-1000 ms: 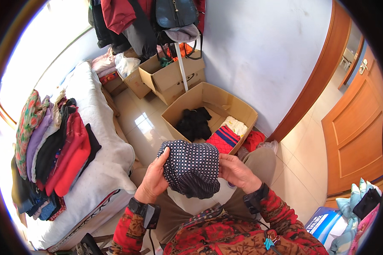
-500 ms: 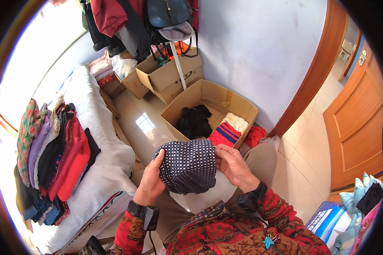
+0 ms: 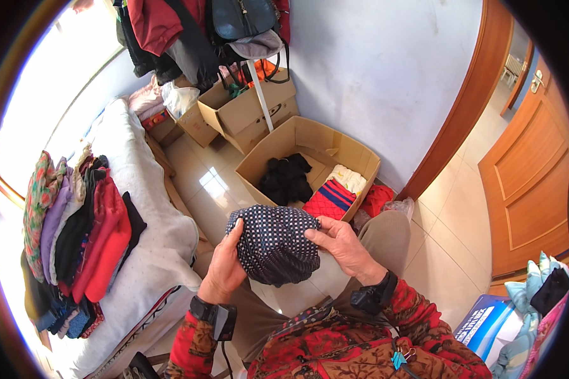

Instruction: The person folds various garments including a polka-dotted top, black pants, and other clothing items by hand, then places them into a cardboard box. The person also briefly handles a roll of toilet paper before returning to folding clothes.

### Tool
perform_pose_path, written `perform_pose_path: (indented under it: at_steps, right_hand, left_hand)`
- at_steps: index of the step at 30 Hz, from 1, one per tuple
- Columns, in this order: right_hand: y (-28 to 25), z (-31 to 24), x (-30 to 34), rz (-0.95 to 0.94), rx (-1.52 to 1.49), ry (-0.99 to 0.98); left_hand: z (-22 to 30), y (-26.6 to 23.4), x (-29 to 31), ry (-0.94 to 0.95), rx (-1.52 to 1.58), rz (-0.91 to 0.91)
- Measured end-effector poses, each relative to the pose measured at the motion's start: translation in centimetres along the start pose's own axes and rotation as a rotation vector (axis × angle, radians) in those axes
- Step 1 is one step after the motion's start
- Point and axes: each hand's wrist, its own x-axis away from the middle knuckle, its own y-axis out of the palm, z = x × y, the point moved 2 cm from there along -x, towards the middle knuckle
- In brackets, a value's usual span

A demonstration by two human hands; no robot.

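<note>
Over my lap I hold a compact bundle of dark navy cloth with small white squares (image 3: 275,243), its lower side ribbed with gathered folds. What garment it is, I cannot tell. My left hand (image 3: 224,268) grips its left edge, thumb on top and fingers underneath. At the opposite edge, my right hand (image 3: 346,246) pinches the cloth, its thumb lying over the near face. Just beyond the bundle stands an open cardboard box (image 3: 259,151). Inside are a black crumpled garment (image 3: 286,180), red folded cloth with blue stripes (image 3: 332,197) and cream folded cloth (image 3: 349,179).
On the left, a bed with a white cover (image 3: 158,252) bears a row of folded clothes (image 3: 98,227). More cardboard boxes (image 3: 253,110) stand behind, below hanging clothes and a dark bag (image 3: 243,19). A wooden door (image 3: 531,183) is at right, above a blue-and-white box (image 3: 483,325).
My right thumb has moved left across the cloth, and the bundle's right edge has become rounder and more tucked in. My left hand keeps its grip. The view has shifted slightly.
</note>
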Motion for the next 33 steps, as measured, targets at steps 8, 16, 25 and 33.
perform_pose_path:
  at_steps: [8,16,25,33]
  right_hand:
    - [-0.1,-5.5,-2.7,-0.054,0.272,-0.171]
    - [2.0,-10.1,-6.2,0.015,0.244,-0.235]
    - [3.4,-12.5,-8.0,-0.040,0.105,-0.282]
    - [4.5,-17.4,-9.2,-0.145,0.074,-0.391]
  left_hand:
    - [2.9,1.1,-0.7,0.308,-0.646,0.139]
    - [8.3,2.5,-2.6,0.276,-0.262,0.042]
    - [9.0,3.3,-1.2,0.288,-0.606,-0.061]
    - [13.8,6.7,-2.0,0.568,-0.348,-0.245]
